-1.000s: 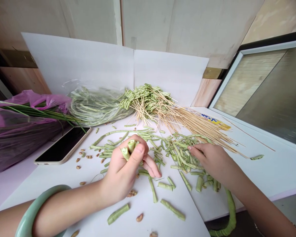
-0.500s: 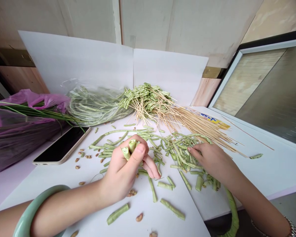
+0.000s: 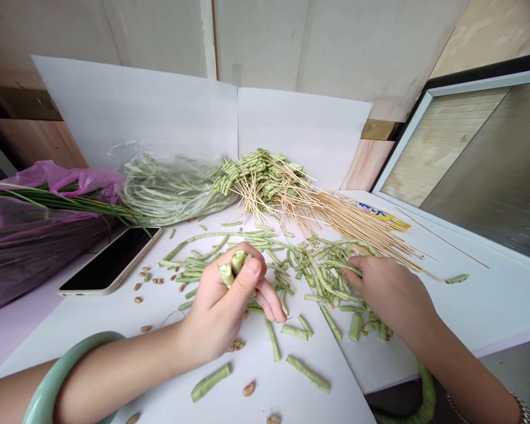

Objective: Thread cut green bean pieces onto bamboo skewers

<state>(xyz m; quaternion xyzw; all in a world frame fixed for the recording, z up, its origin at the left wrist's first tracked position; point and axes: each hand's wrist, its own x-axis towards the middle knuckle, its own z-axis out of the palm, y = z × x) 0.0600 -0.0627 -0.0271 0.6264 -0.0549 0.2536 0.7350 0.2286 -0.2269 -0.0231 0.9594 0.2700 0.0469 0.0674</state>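
My left hand (image 3: 229,300) is closed around a few short pieces of green bean (image 3: 237,261), whose cut ends stick up between thumb and forefinger. Over the right part of the loose bean pile, my right hand (image 3: 384,288) is closed, thumb and fingers pinching a thin bean piece (image 3: 342,265). Cut pieces (image 3: 322,282) of differing lengths lie heaped below and left of those fingertips. Several separate pieces, such as a short bean piece (image 3: 210,383), rest nearer to me. A long bean (image 3: 424,394) hangs beyond the table's front edge, partly hidden by my right forearm.
Behind the pile lie skewered beans (image 3: 260,168) and a spread of bamboo skewers (image 3: 357,221) over a yellow wrapper (image 3: 382,215). Left stand a clear bag of beans (image 3: 168,185), a phone (image 3: 110,262) and a purple bag (image 3: 35,247). Loose seeds (image 3: 249,388) dot the white paper.
My right hand has shifted slightly right on the pile and now pinches a bean piece. The long bean by my right forearm has swung lower. My left hand stays still.
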